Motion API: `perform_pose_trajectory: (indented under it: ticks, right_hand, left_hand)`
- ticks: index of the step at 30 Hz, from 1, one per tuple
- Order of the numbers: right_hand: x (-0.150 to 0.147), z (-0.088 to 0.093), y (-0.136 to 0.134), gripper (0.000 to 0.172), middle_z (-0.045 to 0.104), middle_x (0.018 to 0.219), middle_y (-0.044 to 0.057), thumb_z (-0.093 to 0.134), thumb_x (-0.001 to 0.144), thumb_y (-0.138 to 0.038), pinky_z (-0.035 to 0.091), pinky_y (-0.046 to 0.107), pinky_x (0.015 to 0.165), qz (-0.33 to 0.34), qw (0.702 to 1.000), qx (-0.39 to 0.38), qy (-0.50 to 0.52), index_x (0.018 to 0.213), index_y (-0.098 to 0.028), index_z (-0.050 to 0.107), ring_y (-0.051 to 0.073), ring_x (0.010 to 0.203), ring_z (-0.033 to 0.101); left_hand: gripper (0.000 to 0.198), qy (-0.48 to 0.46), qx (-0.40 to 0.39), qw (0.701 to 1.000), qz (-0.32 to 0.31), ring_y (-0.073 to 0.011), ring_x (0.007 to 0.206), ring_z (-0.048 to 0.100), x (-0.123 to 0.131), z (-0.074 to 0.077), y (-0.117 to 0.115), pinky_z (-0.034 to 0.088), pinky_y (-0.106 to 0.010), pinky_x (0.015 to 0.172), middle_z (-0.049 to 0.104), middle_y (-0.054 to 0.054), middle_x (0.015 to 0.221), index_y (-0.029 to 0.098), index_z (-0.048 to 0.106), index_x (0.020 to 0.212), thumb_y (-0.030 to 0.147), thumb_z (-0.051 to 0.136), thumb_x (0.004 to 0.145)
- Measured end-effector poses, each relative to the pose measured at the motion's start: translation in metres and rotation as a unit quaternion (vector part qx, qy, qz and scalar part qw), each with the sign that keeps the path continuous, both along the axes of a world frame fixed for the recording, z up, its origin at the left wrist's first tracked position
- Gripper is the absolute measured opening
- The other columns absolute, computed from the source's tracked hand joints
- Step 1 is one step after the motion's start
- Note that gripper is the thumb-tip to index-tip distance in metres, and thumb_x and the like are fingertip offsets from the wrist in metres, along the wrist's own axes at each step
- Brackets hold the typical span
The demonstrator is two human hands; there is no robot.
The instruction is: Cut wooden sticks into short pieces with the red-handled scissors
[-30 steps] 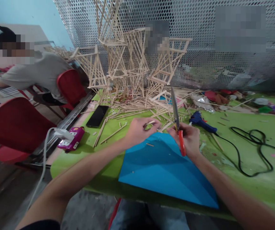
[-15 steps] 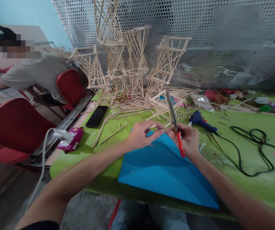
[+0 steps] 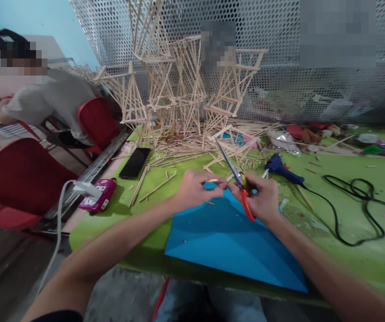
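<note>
My left hand is closed in a pinch, with a short wooden stick at its fingers. Against its fingertips are those of my right hand, which is wrapped round a pair of scissors with red-orange handles. The blades point up and away to the left, over the loose sticks. Whether the right fingertips also touch the stick, I cannot tell. Beneath both hands lies a blue sheet with a few tiny scraps on it.
A tall framework of thin sticks stands at the back, loose sticks round its foot. On the right lie a blue glue gun and its black cable. Leftward are a phone, a purple power strip and a seated person.
The scissors have tilted, their tips swinging left and slightly down. My hands stay close together, with the left shifted a little leftward.
</note>
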State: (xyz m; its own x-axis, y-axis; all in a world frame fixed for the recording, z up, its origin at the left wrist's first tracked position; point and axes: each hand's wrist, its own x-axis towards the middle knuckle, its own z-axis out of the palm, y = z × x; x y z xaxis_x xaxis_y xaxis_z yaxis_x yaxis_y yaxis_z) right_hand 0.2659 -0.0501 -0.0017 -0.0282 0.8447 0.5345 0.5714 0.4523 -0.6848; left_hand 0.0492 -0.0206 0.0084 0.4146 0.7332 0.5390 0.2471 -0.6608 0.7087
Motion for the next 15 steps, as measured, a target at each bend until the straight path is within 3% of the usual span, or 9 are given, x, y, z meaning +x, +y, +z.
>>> perform_pose_trajectory:
  ticks: [4, 11, 15]
  right_hand:
    - [-0.0013, 0.0023, -0.0007, 0.053, 0.035, 0.053, -0.006, 0.084, 0.079, -0.049, 0.025, 0.028, 0.05, -0.003, 1.0, 0.005, 0.003, 0.057, -0.022, 0.045, 0.009, 0.052, 0.03]
    - [-0.0004, -0.0002, -0.001, 0.047, 0.043, 0.054, -0.005, 0.087, 0.078, -0.051, 0.026, 0.028, 0.05, 0.001, 0.999, -0.024, 0.029, 0.061, -0.02, 0.056, 0.009, 0.053, 0.035]
    - [-0.0014, -0.0003, -0.0001, 0.046, 0.046, 0.054, -0.004, 0.088, 0.077, -0.053, 0.027, 0.027, 0.049, 0.005, 0.998, -0.035, 0.049, 0.062, -0.02, 0.06, 0.01, 0.052, 0.037]
  left_hand:
    - [0.015, 0.012, 0.003, 1.0, 0.01, -0.0132, 0.072, 0.075, 0.0003, 0.0011, -0.002, 0.055, -0.021, 0.065, 0.085, -0.003, 0.086, 0.021, 0.087, 0.089, 0.032, 0.077, 0.092]
    - [0.02, 0.027, -0.008, 0.999, 0.021, -0.0132, 0.074, 0.075, 0.0021, 0.0057, -0.0068, 0.054, -0.021, 0.068, 0.084, -0.002, 0.087, 0.02, 0.085, 0.086, 0.031, 0.072, 0.094]
    - [0.018, 0.031, -0.017, 0.999, 0.029, -0.0112, 0.075, 0.073, 0.0026, 0.0067, -0.0091, 0.052, -0.019, 0.069, 0.084, 0.0, 0.088, 0.02, 0.085, 0.085, 0.021, 0.068, 0.092]
